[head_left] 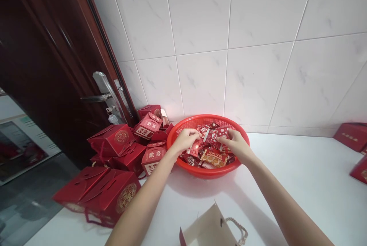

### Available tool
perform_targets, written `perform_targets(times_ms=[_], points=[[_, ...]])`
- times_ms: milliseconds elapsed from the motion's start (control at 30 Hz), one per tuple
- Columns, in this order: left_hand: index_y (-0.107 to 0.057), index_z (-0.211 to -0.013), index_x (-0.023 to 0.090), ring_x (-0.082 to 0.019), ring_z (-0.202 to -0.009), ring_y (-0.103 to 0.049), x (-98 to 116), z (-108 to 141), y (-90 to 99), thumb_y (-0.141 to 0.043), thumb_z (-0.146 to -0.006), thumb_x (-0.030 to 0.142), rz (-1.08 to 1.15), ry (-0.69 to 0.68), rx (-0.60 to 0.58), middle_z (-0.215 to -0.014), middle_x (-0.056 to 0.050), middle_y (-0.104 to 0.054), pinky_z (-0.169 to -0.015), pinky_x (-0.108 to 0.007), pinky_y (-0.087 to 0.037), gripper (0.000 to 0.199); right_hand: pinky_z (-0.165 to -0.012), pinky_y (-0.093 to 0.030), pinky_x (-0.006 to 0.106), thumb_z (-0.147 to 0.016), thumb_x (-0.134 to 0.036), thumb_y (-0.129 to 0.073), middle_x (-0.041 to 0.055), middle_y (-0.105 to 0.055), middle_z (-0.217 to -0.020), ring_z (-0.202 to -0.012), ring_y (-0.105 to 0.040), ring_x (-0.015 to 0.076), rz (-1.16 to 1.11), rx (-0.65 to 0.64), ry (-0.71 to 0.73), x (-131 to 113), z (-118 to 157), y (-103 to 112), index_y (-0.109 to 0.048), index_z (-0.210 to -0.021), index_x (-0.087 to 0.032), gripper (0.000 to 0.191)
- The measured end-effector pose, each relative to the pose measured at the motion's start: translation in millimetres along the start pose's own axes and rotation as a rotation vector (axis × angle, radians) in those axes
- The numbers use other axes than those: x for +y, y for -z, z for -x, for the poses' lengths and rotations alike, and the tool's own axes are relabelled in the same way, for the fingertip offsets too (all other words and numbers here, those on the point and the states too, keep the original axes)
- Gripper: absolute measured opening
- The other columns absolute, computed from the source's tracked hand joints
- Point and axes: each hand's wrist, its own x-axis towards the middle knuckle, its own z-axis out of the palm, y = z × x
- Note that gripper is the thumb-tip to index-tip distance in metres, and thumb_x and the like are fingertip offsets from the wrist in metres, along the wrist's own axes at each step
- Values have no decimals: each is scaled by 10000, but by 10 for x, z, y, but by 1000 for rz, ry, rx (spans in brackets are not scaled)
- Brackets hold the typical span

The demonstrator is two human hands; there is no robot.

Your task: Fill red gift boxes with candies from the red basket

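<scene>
Left hand (187, 140): fingertips pinched on glossy red packet (195, 148), inside red plastic basket (208, 173) of snack packets (214, 158). Right hand (235, 145): fingers partly curled, touching dotted red packet (222, 132) in basket; cannot tell if gripping. Basket on white tabletop (289, 173), open box (207, 229) nearer, red gift boxes (110, 197) piled left.

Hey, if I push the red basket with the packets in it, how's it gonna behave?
The red basket looks like moulded plastic, so it's probably fairly stiff. Wide and low, it seems likelier to slide than tip. The packets inside lie loosely jumbled, so they may shift.
</scene>
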Motion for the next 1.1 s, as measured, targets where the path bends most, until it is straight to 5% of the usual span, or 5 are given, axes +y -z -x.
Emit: perform_targets(times_ms=[133,267,433,700,1100], points=[[-702,-512,224,-161,-521,-585,-146,-135,119,-683,-538,232,-211,48,-181,-544,5,-682,-501,-225,-394,33,-679,-568,351,-660,-268,-729,51,-750,-853,-790,-705,255,-9,13,35,25,-15,17,-681,-813,-202,174],[-640,-393,235,-138,-354,-488,-232,-188,132,-770,-403,155,-299,97,-299,-377,31,-577,-415,-234,-323,152,-646,-551,335,-655,-251,-713,45,-745,-817,-756,-697,247,-1,22,27,11,-10,14,-686,-800,-198,156],[-715,-474,205,-156,-375,-515,-203,-143,95,-775,-433,168,-329,111,-403,-432,1,-630,-425,-244,-353,81,-620,-528,311,-663,-235,-694,32,-731,-773,-714,-678,223,22,47,37,0,-7,0,-668,-750,-193,101],[-804,-851,170,-228,-853,-689,-28,-79,118,-860,-583,371,62,-90,-172,-926,-100,-788,-808,-330,-525,340,-572,-544,319,-691,-219,-682,47,-751,-807,-693,-702,237,-11,85,-14,31,-36,-4,-685,-861,-183,174],[-792,-942,158,-250,-999,-678,-72,-61,163,-879,-610,429,178,-109,-156,-1014,-93,-776,-971,-389,-488,437,-612,-564,291,-709,-197,-662,7,-730,-737,-710,-709,211,-67,172,-36,-51,16,-34,-630,-807,-205,104]])
